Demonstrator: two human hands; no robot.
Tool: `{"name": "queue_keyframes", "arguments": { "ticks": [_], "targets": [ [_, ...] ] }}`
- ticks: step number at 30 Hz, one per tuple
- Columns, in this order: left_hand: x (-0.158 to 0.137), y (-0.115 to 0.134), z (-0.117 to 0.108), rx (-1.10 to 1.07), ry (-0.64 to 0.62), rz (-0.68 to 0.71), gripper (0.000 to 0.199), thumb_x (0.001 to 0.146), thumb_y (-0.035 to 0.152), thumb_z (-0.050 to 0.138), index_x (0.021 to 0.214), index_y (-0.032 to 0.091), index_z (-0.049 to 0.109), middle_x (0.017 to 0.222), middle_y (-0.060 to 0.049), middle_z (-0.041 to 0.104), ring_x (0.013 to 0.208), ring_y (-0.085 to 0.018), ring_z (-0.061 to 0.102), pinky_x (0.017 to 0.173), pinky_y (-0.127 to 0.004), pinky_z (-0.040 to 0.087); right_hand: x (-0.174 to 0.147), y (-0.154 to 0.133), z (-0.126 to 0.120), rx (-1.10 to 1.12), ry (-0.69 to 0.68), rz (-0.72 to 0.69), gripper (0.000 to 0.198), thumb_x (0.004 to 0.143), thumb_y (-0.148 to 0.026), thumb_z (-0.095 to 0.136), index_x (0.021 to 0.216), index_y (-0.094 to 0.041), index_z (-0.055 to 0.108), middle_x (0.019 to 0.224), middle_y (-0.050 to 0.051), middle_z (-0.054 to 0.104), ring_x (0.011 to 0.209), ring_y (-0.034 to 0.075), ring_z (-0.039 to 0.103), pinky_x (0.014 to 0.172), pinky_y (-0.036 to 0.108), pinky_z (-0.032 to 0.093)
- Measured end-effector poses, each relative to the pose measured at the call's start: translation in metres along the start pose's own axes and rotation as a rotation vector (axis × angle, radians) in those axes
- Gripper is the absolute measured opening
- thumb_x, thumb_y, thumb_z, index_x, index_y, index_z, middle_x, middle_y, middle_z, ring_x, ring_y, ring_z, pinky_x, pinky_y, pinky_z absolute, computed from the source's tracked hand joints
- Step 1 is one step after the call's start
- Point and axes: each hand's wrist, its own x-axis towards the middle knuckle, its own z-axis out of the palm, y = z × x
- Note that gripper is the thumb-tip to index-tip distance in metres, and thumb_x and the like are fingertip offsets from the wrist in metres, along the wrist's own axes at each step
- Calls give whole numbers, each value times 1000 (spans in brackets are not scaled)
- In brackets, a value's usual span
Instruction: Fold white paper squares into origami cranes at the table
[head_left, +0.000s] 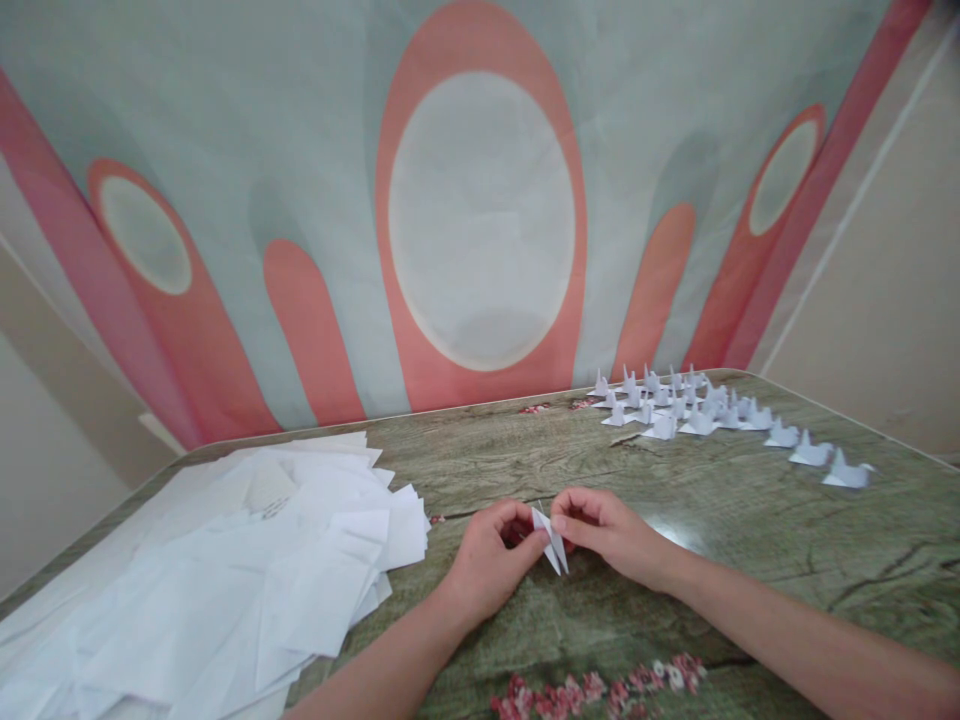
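Between my two hands, a little above the table, is a small white folded paper with two narrow points hanging toward me. My left hand pinches its left side between thumb and fingers. On the other side, the thumb and forefinger of my right hand are closed on its upper right edge. The fingers partly hide the top of the fold. Beyond my right hand, several finished white paper cranes stand in rows.
A large loose heap of white paper sheets covers the left side of the wood-patterned table. Pink flowers are printed near the front edge. Behind the table rises a backdrop with pink arches and white ovals.
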Motion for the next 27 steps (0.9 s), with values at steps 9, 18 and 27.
{"name": "queue_keyframes", "arguments": {
  "ticks": [9,18,27],
  "targets": [
    [2,5,1,-239,78,-69,15,65,21,68,74,14,58,65,-1,62,60,-12,57,59,-22,45,-2,1,8,-59,137,-45,25,81,-42,55,78,-18,50,65,-3,50,61,10,48,57,22,42],
    [1,9,2,-315,195,-92,19,61,22,72,71,14,58,66,-1,64,61,-13,60,61,-23,49,-4,2,11,-206,200,-66,24,82,-40,54,80,-17,55,66,-1,55,61,12,50,56,23,41],
    [0,10,3,-275,188,-70,15,64,21,69,71,14,59,67,-2,65,61,-14,61,61,-24,49,-5,1,13,-315,235,-78,23,83,-39,52,78,-17,58,63,-2,55,58,12,49,53,22,39]
  ]
}}
